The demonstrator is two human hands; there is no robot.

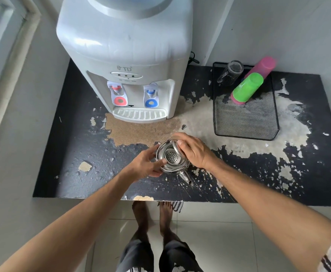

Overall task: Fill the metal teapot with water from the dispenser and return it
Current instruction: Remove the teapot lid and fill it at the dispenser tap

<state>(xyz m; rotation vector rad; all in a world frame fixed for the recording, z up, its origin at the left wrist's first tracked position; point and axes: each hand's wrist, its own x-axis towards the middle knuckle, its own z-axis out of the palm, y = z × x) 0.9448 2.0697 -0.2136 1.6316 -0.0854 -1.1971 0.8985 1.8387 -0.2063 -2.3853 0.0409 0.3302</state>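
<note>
The metal teapot (172, 161) stands on the worn black table (86, 150), in front of the dispenser's drip tray (139, 114). Its top is uncovered and a perforated strainer shows inside; the spout points toward me. My left hand (148, 163) holds the pot's left side, fingers and thumb wrapped on the body. My right hand (192, 149) curls over the far right rim with the thumb on the arched handle; whether it also holds a lid is hidden. The white water dispenser (125, 55) has a red tap (117, 94) and a blue tap (150, 95).
A black mesh tray (246, 118) at the right back holds a green cup (248, 88) stacked in a pink cup (262, 65), plus a glass mug (231, 72). A wall borders the table on the left. My bare feet stand below the table's front edge (141, 199).
</note>
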